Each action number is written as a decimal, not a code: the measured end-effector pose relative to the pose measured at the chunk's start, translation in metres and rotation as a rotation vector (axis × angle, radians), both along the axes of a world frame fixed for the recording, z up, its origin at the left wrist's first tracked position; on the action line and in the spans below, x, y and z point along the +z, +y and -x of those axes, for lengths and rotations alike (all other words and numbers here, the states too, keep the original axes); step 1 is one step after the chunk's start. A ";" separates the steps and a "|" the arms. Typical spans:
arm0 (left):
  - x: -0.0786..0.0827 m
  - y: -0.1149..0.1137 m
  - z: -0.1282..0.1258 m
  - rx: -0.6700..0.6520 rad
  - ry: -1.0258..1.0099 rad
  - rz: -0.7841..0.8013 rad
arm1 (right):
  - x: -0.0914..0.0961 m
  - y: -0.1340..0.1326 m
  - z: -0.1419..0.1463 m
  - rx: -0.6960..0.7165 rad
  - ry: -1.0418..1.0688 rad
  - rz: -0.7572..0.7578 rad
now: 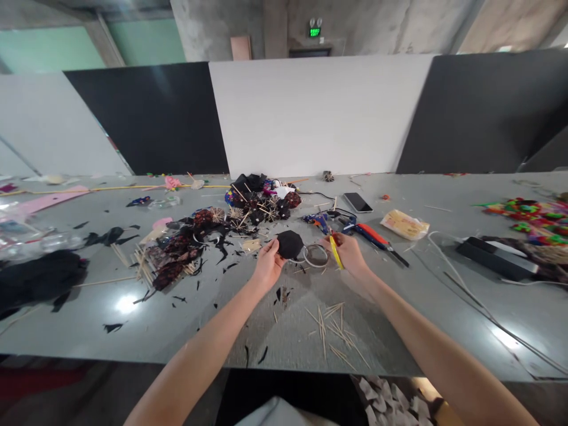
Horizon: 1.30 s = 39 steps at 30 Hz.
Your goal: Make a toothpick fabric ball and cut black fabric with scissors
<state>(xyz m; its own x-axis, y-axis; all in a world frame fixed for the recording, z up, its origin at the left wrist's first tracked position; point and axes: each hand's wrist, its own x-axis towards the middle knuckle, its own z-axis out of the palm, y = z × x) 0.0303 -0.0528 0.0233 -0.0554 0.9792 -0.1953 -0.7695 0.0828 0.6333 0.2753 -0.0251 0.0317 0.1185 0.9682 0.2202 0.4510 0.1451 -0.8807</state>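
I read bright, even overhead light. Two glare patches sit on the worktop [177,319], one left, one right. Shadows on it are soft. Wide-angle distortion bows the edges; the centre is sharp.

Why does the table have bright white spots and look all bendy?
Head view: the shiny table mirrors light as two white glare spots, one each side of the arms; head view: the wide lens bows the table's edges and the back panels; soft shadow lies under the left hand.
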 end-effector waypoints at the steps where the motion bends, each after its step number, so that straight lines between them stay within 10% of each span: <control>1: 0.000 -0.001 -0.001 -0.019 0.011 -0.012 | 0.002 -0.005 0.007 0.075 0.130 0.030; 6: -0.004 -0.008 -0.006 -0.141 0.173 -0.135 | 0.011 -0.029 0.039 0.363 0.487 0.168; 18: 0.000 -0.014 -0.004 -0.416 0.411 -0.176 | 0.011 -0.029 0.039 0.244 0.443 0.061; 39: 0.010 -0.025 0.000 -0.253 0.822 -0.473 | 0.002 -0.023 0.037 0.363 0.511 0.210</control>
<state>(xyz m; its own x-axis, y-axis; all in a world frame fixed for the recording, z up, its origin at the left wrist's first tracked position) 0.0299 -0.0777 0.0332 0.2240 0.9482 0.2255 -0.0684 -0.2155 0.9741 0.2379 -0.0486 0.0341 -0.1839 0.9826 0.0254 -0.0769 0.0113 -0.9970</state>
